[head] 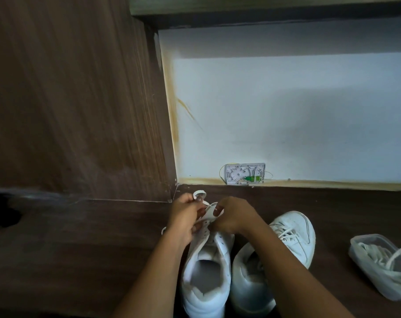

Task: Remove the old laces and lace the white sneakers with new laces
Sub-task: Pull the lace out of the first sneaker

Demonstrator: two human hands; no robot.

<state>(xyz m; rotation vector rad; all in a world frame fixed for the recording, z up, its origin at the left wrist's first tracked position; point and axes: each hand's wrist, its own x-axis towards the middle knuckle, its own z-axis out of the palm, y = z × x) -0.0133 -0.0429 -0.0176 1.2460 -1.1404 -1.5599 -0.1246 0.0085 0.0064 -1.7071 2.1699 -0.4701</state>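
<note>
Two white sneakers stand side by side on the dark wooden floor, heels toward me. Over the toe end of the left sneaker (206, 260) my left hand (185, 214) pinches a white lace (200, 193) that loops up beyond the fingers. My right hand (234, 216) pinches another stretch of the same lace near the front eyelets. The hands hide the toe and the lower eyelets. The right sneaker (293, 237) lies angled to the right with its lace threaded, and my right forearm crosses over its heel.
A clear plastic container (383, 265) holding loose white laces lies on the floor at the right. A small open wall box (244, 173) with green and yellow wires sits at the foot of the white wall. A brown wooden panel (80, 99) rises on the left.
</note>
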